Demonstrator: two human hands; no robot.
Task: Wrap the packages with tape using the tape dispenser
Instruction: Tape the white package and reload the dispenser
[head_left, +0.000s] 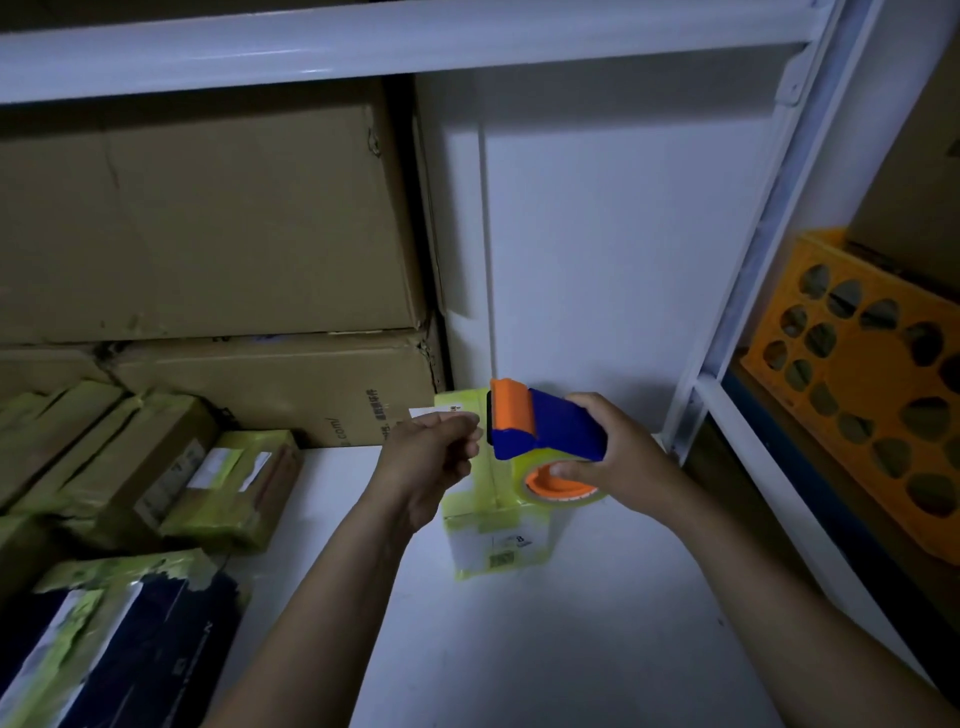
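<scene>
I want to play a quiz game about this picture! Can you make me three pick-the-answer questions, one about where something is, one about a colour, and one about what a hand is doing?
1. Where is the orange crate?
A. On the shelf at the right
B. On top of the big cardboard boxes
C. Under the small package

2. What colour is the body of the tape dispenser?
A. Green
B. Blue
C. White

3. What is the right hand doing?
A. Resting flat on the shelf
B. Holding the tape dispenser
C. Lifting a cardboard box

Answers:
1. A, the orange crate sits in the right-hand shelf bay.
2. B, the tape dispenser has a blue body with orange parts.
3. B, the right hand is wrapped round the dispenser above the small package, while the left hand is curled closed beside its front end.
</scene>
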